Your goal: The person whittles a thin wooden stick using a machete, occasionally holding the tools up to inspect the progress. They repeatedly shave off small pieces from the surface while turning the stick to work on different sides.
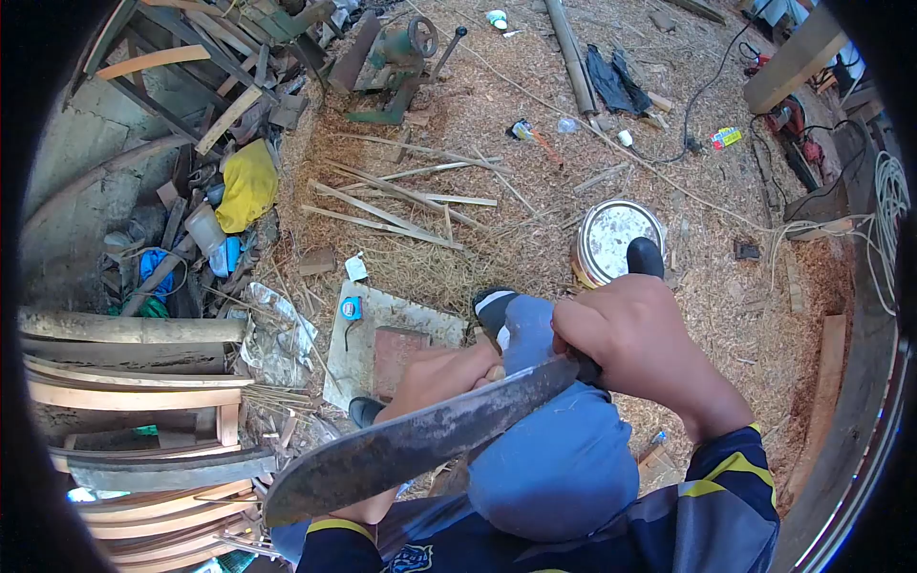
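Observation:
A machete with a wide, dark, stained blade (411, 444) slants across the front of the view, its broad tip at the lower left. My right hand (635, 329) is closed around its black handle, whose rounded end sticks out past the fist. Behind the blade, my left hand (437, 380) is closed, with its fingers near the blade's upper edge. A small tan piece shows at its fingertips, but I cannot make out what it is. My knee in blue-grey trousers (554, 458) lies beneath the blade and right hand.
Thin wooden strips (411, 205) lie on the shaving-covered ground. A white-lidded bucket (619, 239) stands beyond my right hand. A brick (396, 358) and blue tape measure (351, 307) rest on a pale board (420, 315). Curved timbers (143, 396) are stacked left; a green machine (392, 72) stands behind.

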Demonstrator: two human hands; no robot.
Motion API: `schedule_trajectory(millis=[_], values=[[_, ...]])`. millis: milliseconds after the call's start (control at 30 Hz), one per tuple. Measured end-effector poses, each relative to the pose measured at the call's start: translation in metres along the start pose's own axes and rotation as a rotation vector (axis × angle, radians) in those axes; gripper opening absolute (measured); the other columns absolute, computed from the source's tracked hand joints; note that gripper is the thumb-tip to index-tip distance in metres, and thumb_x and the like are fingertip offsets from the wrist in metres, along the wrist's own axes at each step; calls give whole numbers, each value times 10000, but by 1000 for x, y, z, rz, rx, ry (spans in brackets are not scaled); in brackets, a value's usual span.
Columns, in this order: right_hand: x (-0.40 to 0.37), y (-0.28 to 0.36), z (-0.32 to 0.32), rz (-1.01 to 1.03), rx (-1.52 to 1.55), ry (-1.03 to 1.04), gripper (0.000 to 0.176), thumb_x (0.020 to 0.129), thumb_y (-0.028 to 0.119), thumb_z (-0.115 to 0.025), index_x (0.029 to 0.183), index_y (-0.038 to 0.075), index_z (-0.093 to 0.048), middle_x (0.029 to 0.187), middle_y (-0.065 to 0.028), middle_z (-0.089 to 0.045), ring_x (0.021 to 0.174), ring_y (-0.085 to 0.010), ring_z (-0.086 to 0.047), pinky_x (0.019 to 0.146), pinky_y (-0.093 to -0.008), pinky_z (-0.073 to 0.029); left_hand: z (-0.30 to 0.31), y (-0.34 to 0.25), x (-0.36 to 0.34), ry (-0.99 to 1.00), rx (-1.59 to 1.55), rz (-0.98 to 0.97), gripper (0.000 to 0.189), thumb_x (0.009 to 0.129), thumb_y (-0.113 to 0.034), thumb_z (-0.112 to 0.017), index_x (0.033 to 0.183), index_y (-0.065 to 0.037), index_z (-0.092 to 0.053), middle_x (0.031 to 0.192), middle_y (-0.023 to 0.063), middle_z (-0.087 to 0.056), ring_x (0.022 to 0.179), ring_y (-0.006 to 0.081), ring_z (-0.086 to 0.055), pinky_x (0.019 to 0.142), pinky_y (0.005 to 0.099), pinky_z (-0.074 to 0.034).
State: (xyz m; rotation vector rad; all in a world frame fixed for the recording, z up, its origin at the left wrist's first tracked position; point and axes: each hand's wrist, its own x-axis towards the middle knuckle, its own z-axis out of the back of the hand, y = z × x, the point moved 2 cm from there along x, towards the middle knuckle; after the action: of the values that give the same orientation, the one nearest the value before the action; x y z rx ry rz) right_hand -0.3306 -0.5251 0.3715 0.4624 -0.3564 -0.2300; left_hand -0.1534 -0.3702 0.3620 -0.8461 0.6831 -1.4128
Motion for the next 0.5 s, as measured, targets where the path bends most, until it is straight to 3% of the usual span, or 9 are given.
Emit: schedule_trajectory(millis=[100, 167, 267, 333, 367, 433, 500], values=[[0, 4, 7, 0, -11, 11, 180, 705, 155, -737, 763, 128, -569, 647, -35, -618, 616, -270, -665, 547, -408, -485, 4, -7, -2, -10, 54, 24, 366, 1051, -383, -556, 864, -93, -680, 753, 92, -691, 680, 310, -702, 638, 430, -517], [-2, 3, 12, -6, 9, 26, 184, 712, 140, -724, 813, 105, -574, 647, -64, -612, 639, -290, -677, 563, -423, -510, -7, 28, -42, 339, 362, 147, 223, 956, -287, -608, 942, -77, -681, 738, 109, -657, 684, 346, -675, 644, 445, -513], [-36, -22, 1, -250, -3, 9, 173, 717, 124, -752, 824, 108, -617, 689, -89, -649, 694, -318, -695, 612, -439, -525, 36, -18, -62, 201, 854, 361, 371, 1037, -426, -575, 1015, -96, -744, 861, 119, -735, 792, 343, -725, 690, 496, -538], [-38, -23, -3, -348, 54, 29, 166, 717, 118, -762, 828, 115, -638, 712, -99, -665, 718, -333, -701, 632, -449, -529, 51, 13, -88, 94, 299, 691, 270, 995, -284, -587, 1019, -59, -734, 946, 121, -750, 848, 307, -727, 731, 446, -559], [-39, -25, -4, -396, 77, 25, 164, 717, 115, -767, 830, 119, -648, 724, -104, -673, 730, -340, -704, 642, -454, -532, 48, 34, -88, -43, 178, 655, 197, 970, -219, -605, 1010, -59, -715, 934, 116, -740, 830, 303, -709, 730, 433, -549], [-31, -23, -5, -285, 83, 36, 179, 721, 119, -748, 856, 122, -631, 710, -104, -669, 711, -332, -701, 622, -458, -526, 20, 82, -88, -195, 204, 333, 84, 920, -88, -641, 991, -60, -676, 910, 105, -720, 795, 295, -672, 726, 409, -530], [-27, -16, -1, -225, 57, 82, 191, 723, 124, -740, 872, 121, -620, 706, -101, -669, 703, -329, -700, 610, -461, -522, 2, 68, -53, -130, -10, 317, 112, 884, -30, -672, 988, -64, -650, 884, 99, -702, 772, 296, -650, 721, 396, -518]])
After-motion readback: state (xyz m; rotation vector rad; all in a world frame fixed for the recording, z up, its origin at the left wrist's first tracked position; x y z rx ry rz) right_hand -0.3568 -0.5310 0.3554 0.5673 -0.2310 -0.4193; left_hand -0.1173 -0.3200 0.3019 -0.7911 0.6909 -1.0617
